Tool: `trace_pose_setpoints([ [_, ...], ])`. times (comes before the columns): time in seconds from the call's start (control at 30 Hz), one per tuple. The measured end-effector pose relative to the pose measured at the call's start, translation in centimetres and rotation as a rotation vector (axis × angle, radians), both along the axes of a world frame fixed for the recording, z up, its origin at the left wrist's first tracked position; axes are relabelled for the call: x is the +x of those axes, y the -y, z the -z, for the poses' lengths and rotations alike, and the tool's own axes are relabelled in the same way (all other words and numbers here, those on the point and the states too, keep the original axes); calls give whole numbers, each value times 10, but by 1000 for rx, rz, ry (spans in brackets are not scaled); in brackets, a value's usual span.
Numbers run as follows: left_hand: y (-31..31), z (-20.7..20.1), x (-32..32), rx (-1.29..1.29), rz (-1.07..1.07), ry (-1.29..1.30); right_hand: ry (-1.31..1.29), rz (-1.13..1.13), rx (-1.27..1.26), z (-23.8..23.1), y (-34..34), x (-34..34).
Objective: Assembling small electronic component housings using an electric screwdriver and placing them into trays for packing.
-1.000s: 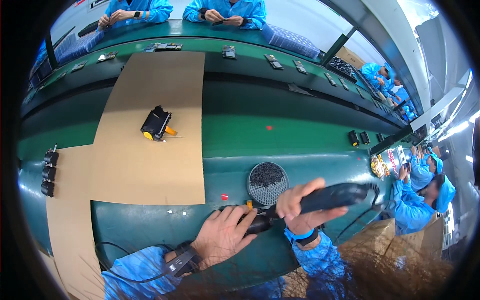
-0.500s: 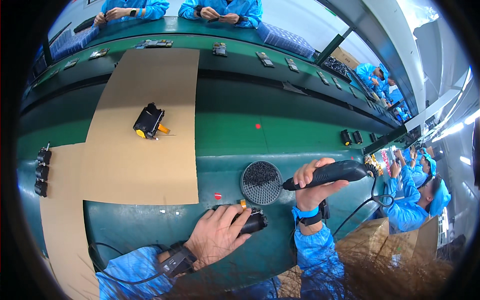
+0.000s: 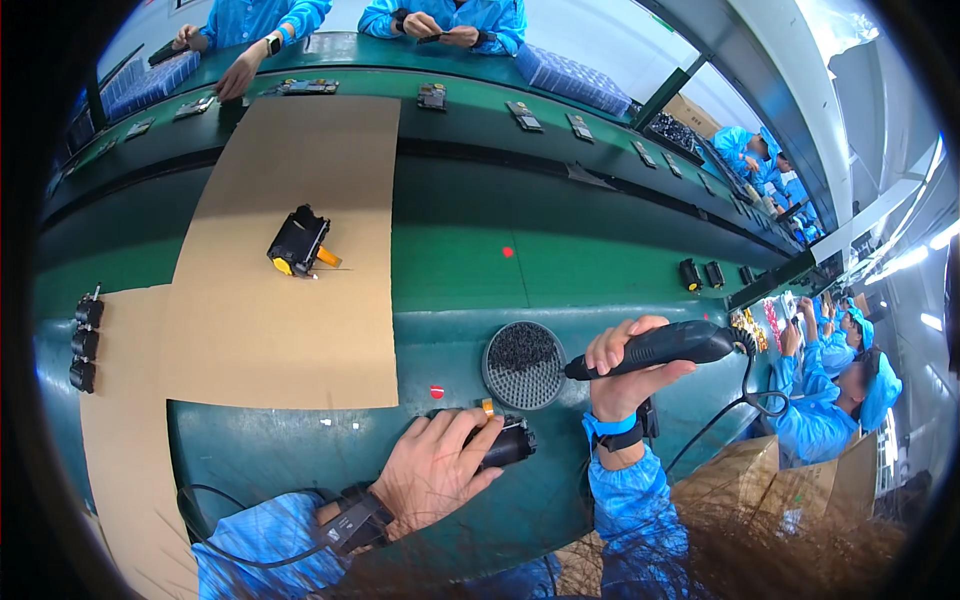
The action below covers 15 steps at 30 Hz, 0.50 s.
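Near the front of the green table, my left hand (image 3: 440, 462) wraps round a black plastic housing (image 3: 513, 443) with an orange flex strip (image 3: 487, 406) sticking up at its far side. My fingers hide much of the housing. To the right, my right hand (image 3: 628, 372) grips a black electric screwdriver (image 3: 672, 348), its tip pointing left. That tip lies by the right rim of a round grey dish (image 3: 551, 392), whose dimpled floor carries a heap of small black screws (image 3: 522, 346). A coiled cable (image 3: 752, 388) runs from the screwdriver's rear end.
Brown cardboard (image 3: 285, 340) covers the left part, bearing another black housing (image 3: 298, 243). Several black parts (image 3: 84, 345) stand in a row at the far left. Beyond runs a green belt (image 3: 470, 255) with circuit boards (image 3: 525, 116) along its far side. Co-workers in blue sit opposite and at right.
The belt's red dot and boards have shifted slightly left. Across the table, a co-worker's hand has reached down toward the boards. My hands have stayed practically still.
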<state>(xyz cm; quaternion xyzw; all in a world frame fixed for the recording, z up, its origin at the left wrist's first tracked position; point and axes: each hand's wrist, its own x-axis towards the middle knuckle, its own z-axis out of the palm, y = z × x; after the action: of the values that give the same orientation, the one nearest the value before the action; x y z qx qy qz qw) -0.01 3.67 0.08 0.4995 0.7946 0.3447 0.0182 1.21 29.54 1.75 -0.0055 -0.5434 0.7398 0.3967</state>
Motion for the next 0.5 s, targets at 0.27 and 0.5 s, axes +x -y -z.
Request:
trace_pose_setpoints([
  [0.27,3,-4,2,-15,-8,11,48,-67,72,4,-1,0],
  [0.5,8,2,-3,9,-50,24,-67,-63,-59,-12,0,10],
])
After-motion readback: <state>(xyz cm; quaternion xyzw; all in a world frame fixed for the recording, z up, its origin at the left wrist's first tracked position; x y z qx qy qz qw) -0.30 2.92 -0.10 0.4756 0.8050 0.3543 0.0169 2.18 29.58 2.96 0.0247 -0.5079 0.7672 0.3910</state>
